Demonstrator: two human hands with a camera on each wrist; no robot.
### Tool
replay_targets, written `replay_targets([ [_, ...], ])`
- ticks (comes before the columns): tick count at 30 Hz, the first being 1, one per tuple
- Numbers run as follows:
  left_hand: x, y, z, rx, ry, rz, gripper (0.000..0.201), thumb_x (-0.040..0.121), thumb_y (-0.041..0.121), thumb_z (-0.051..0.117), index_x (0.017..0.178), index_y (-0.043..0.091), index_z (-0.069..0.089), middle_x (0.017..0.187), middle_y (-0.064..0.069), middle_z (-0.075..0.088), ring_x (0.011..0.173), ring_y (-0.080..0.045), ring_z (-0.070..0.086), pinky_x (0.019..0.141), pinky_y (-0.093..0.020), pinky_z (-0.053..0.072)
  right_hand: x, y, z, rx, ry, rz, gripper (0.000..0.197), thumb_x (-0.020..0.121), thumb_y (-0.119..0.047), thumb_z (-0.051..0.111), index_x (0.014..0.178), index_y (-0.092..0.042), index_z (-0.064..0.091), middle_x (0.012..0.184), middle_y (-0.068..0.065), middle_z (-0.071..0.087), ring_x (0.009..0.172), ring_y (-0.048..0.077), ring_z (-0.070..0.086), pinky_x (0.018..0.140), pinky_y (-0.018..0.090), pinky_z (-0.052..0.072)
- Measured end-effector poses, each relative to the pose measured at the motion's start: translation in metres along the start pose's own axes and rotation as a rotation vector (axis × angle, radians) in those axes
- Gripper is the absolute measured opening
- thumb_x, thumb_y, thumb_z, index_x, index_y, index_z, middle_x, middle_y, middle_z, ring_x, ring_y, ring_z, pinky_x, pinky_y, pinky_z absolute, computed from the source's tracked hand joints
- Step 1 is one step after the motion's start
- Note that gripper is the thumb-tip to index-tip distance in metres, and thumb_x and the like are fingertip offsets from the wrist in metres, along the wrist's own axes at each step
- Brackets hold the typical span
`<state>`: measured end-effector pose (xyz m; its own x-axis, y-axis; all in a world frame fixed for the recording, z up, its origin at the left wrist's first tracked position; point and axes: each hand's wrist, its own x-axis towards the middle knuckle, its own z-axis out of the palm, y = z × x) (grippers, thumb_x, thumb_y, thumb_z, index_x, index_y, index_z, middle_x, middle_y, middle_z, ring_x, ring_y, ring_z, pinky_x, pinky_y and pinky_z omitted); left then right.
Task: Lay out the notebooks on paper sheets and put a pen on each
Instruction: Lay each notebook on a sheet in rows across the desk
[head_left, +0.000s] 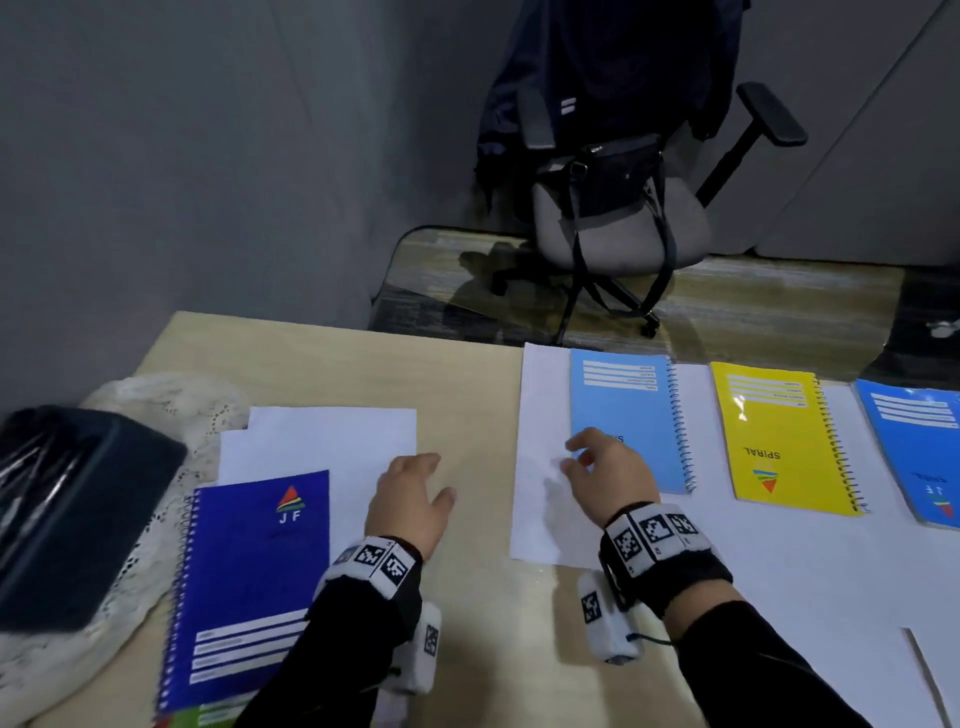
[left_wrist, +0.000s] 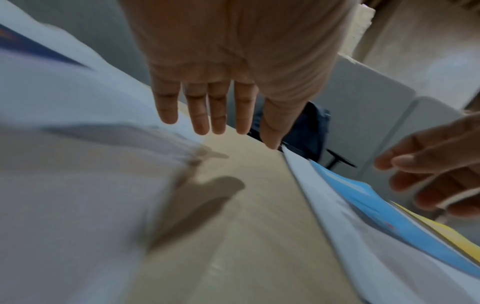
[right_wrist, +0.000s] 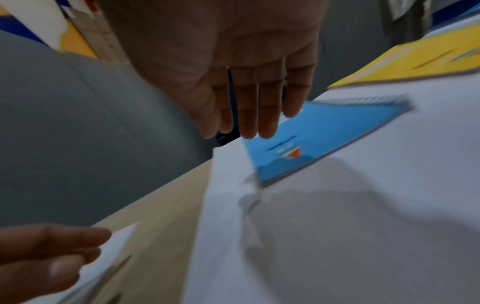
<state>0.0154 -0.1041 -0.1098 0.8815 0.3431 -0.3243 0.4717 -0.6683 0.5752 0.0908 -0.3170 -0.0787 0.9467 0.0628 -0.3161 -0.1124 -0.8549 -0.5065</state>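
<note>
Laying out notebooks, both hands empty
Left hand (head_left: 410, 493) and right hand (head_left: 605, 467) hover, fingers apart; next, likely move the dark blue notebook (head_left: 249, 582) at 8 o'clock onto a sheet

Dark blue notebook (head_left: 249, 587), lower left, tricolour triangle logo. Light blue notebook (head_left: 626, 415), centre right. Yellow notebook (head_left: 779, 441), right. White paper sheets (head_left: 332, 441). Beige table (head_left: 322, 364). Black-and-white checkered wristbands (head_left: 382, 561).

Three notebooks (head_left: 631, 415) in a row on paper sheets (head_left: 540, 457) at frame right, on the table (head_left: 467, 374). One notebook (head_left: 249, 582) on a sheet stack (head_left: 332, 441) lower left; tray (head_left: 78, 509) far left. Chair (head_left: 623, 208) behind, top centre.
</note>
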Motion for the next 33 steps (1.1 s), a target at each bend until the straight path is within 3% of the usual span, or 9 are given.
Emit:
replay_targets([
  [3, -0.005, -0.04, -0.038, 0.002, 0.124, -0.124, 0.039, 0.087, 0.023, 0.063, 0.126, 0.021, 0.059, 0.133, -0.004, 0.049, 0.114, -0.024, 0.052, 0.096, -0.038, 0.046, -0.017, -0.046, 0.028, -0.016, -0.088, -0.147, 0.02, 0.091, -0.027, 0.057, 0.11, -0.022, 0.062, 0.106, 0.001, 0.067, 0.102, 0.021, 0.06, 0.082, 0.028, 0.045],
  [6, -0.017, -0.079, -0.072, 0.096, 0.246, -0.256, 0.042, 0.084, 0.022, 0.066, 0.125, 0.021, 0.058, 0.131, -0.006, 0.05, 0.116, -0.029, 0.047, 0.096, -0.041, 0.045, -0.038, -0.085, 0.059, -0.053, -0.177, -0.265, 0.019, 0.092, -0.03, 0.055, 0.108, -0.023, 0.062, 0.103, -0.001, 0.067, 0.098, 0.019, 0.06, 0.078, 0.027, 0.046],
  [10, -0.037, -0.114, -0.101, 0.18, 0.315, -0.46, 0.071, 0.075, 0.03, 0.076, 0.138, 0.021, 0.043, 0.14, -0.009, 0.039, 0.124, -0.033, 0.039, 0.097, -0.044, 0.041, -0.064, -0.121, 0.095, -0.106, -0.296, -0.383, 0.021, 0.092, -0.025, 0.052, 0.111, -0.023, 0.061, 0.107, -0.001, 0.065, 0.099, 0.019, 0.06, 0.08, 0.029, 0.048],
  [14, -0.048, -0.135, -0.113, 0.098, 0.334, -0.558, 0.084, 0.069, 0.036, 0.082, 0.137, 0.013, 0.038, 0.133, -0.017, 0.042, 0.123, -0.036, 0.041, 0.096, -0.044, 0.042, -0.088, -0.143, 0.128, -0.196, -0.455, -0.408, 0.027, 0.09, -0.025, 0.054, 0.116, -0.024, 0.059, 0.115, 0.001, 0.063, 0.109, 0.022, 0.057, 0.088, 0.029, 0.046],
  [17, -0.05, -0.148, -0.114, 0.019, 0.319, -0.577, 0.071, 0.072, 0.035, 0.08, 0.129, 0.011, 0.044, 0.125, -0.016, 0.05, 0.117, -0.034, 0.048, 0.092, -0.042, 0.044, -0.1, -0.153, 0.146, -0.134, -0.515, -0.331, 0.032, 0.087, -0.023, 0.057, 0.119, -0.023, 0.059, 0.117, 0.002, 0.062, 0.112, 0.022, 0.057, 0.09, 0.028, 0.047],
  [21, -0.049, -0.162, -0.121, -0.01, 0.261, -0.563, 0.037, 0.081, 0.029, 0.071, 0.11, 0.01, 0.057, 0.107, -0.013, 0.066, 0.096, -0.032, 0.062, 0.081, -0.036, 0.051, -0.092, -0.153, 0.146, 0.05, -0.317, -0.103, 0.037, 0.086, -0.02, 0.059, 0.122, -0.022, 0.052, 0.122, 0.005, 0.052, 0.111, 0.024, 0.055, 0.091, 0.028, 0.045],
  [25, -0.048, -0.162, -0.125, -0.185, 0.266, -0.452, 0.02, 0.092, 0.019, 0.058, 0.109, 0.009, 0.06, 0.101, -0.013, 0.068, 0.091, -0.03, 0.062, 0.079, -0.03, 0.045, -0.075, -0.141, 0.142, 0.073, -0.248, 0.111, 0.059, 0.082, -0.014, 0.063, 0.134, -0.023, 0.037, 0.13, 0.011, 0.044, 0.115, 0.031, 0.052, 0.098, 0.035, 0.046],
  [30, -0.048, -0.162, -0.123, -0.547, 0.27, -0.32, 0.007, 0.098, 0.014, 0.047, 0.1, 0.013, 0.054, 0.091, -0.012, 0.064, 0.089, -0.034, 0.062, 0.081, -0.037, 0.047, -0.064, -0.133, 0.136, 0.367, -0.162, 0.269, 0.081, 0.075, -0.017, 0.072, 0.142, -0.018, 0.027, 0.132, 0.015, 0.048, 0.113, 0.032, 0.056, 0.096, 0.035, 0.047],
  [33, -0.052, -0.161, -0.128, -0.724, 0.234, -0.299, 0.015, 0.1, 0.012, 0.045, 0.092, 0.019, 0.056, 0.097, -0.012, 0.068, 0.089, -0.035, 0.065, 0.087, -0.047, 0.051, -0.061, -0.127, 0.128, 0.44, -0.116, 0.334, 0.088, 0.074, -0.03, 0.076, 0.145, -0.015, 0.027, 0.138, 0.014, 0.046, 0.12, 0.032, 0.053, 0.102, 0.04, 0.044],
])
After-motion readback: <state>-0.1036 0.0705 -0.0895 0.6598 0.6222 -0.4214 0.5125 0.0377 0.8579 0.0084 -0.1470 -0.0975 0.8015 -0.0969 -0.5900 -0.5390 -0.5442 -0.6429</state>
